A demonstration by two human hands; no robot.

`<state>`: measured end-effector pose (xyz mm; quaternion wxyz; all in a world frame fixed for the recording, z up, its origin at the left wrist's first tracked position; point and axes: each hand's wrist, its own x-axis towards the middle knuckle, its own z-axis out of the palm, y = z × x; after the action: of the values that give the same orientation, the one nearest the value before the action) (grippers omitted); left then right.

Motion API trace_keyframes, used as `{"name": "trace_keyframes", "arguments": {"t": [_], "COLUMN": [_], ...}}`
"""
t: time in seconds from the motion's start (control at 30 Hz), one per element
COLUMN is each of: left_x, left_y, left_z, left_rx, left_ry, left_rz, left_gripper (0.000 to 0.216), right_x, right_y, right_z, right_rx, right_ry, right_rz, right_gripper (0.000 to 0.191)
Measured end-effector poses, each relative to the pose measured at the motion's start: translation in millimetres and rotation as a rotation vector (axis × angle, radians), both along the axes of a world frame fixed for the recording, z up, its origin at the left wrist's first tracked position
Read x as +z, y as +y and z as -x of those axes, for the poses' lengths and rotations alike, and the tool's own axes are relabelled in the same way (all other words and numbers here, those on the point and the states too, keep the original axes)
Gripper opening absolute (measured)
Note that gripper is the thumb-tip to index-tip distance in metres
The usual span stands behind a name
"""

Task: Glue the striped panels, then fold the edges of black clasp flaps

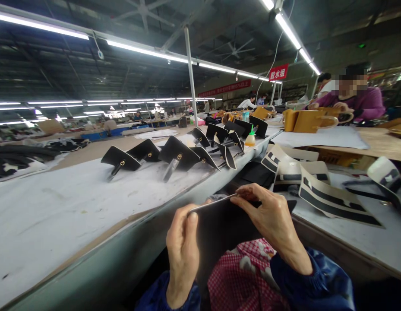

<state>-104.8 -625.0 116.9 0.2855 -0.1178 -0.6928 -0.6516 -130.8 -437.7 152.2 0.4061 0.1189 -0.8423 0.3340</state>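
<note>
A flat black leather panel [222,226] with a pale edge sits in front of my chest, gripped by both hands. My left hand [182,252] clasps its left edge, thumb pressed on the rim. My right hand [273,220] pinches its top right edge with fingers closed over it. The panel rests above a red checked apron [244,276] on my lap. Both arms wear blue sleeves.
A long white-topped bench [58,207] at left carries several black leather flaps with gold clasps [177,153] and a small orange glue bottle [251,138]. Cream-and-black striped pieces [329,196] lie on the table at right. A person in purple [358,97] works on yellow bags [304,121] beyond.
</note>
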Motion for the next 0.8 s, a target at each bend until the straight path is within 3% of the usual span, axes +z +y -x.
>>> {"name": "trace_keyframes", "arguments": {"t": [0.23,0.8], "left_x": [0.9,-1.6], "left_y": [-1.6,11.3], "left_z": [-5.8,-11.3], "left_rx": [0.009,0.048], "left_ry": [0.063,0.381], "left_rz": [0.033,0.085], "left_gripper": [0.017,0.033], "right_x": [1.3,0.9], "right_y": [-0.5,-4.5], "right_z": [-1.9,-4.9], "right_rx": [0.039,0.183], "right_ry": [0.05,0.008], "right_rz": [-0.076,-0.034], "right_gripper": [0.012,0.013]}}
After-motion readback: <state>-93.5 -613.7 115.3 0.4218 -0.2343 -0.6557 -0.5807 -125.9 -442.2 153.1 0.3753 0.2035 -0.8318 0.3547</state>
